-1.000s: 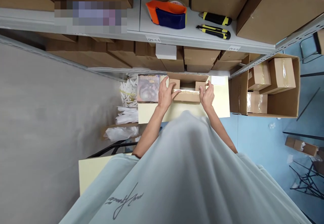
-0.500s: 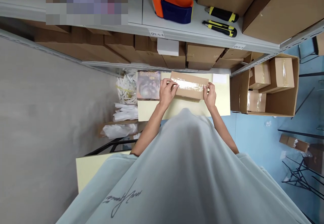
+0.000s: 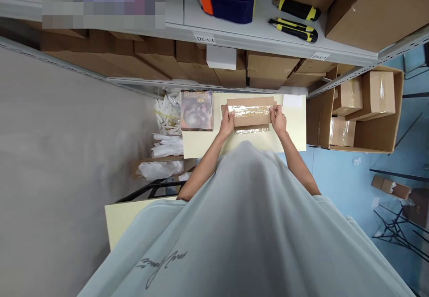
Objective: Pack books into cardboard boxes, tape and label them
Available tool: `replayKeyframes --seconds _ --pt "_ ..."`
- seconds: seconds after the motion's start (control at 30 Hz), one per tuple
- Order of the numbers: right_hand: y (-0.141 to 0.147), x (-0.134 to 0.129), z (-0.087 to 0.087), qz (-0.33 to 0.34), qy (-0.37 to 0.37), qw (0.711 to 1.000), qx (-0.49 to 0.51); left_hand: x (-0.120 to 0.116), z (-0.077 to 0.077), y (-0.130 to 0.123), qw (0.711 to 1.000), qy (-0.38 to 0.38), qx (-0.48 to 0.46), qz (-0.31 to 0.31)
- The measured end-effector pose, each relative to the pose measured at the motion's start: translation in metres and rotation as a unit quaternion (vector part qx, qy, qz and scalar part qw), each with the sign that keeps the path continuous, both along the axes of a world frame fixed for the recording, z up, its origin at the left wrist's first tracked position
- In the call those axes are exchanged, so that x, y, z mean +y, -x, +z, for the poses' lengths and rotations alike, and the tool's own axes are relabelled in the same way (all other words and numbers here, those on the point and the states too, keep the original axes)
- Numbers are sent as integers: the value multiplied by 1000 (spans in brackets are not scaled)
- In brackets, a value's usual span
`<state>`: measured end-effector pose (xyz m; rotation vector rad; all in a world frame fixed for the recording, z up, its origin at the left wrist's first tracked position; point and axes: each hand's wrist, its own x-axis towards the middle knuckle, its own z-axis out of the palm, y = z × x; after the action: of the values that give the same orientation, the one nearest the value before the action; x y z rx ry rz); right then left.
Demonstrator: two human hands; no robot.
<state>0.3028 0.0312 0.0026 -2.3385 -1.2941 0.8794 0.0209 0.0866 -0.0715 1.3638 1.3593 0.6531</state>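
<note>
A brown cardboard box [image 3: 252, 119] with shiny clear tape along its face is held over the pale yellow table [image 3: 201, 146]. My left hand [image 3: 227, 122] grips its left end, with the thumb on the near side. At the right end, the fingers of my right hand [image 3: 278, 119] are closed on the box's edge. Below the box's near edge another taped strip of cardboard shows; whether it belongs to the same box I cannot tell. To the left of my left hand lies a flat item with a printed picture [image 3: 197, 111].
An orange and blue tape dispenser [image 3: 231, 2] and two box cutters [image 3: 296, 19] lie on the grey shelf above. A large open carton [image 3: 377, 129] holding smaller boxes stands at the right. White bundles [image 3: 167, 146] are left of the table.
The box has turned from a slant to nearly level, and more of the taped cardboard beneath shows. My left hand has moved right along with its end; the whole view has shifted slightly.
</note>
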Motion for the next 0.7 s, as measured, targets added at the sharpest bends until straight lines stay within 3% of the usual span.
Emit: replayKeyframes --seconds 0.1,0.23,0.7 --pt "11 0 -6 21 12 1000 -14 -3 -3 13 998 55 10 41" --pt "24 -11 -11 19 33 999 -34 1 -6 26 1000 23 0 17" --pt "20 -14 -27 6 -7 999 -42 4 -16 19 998 23 -25 46"
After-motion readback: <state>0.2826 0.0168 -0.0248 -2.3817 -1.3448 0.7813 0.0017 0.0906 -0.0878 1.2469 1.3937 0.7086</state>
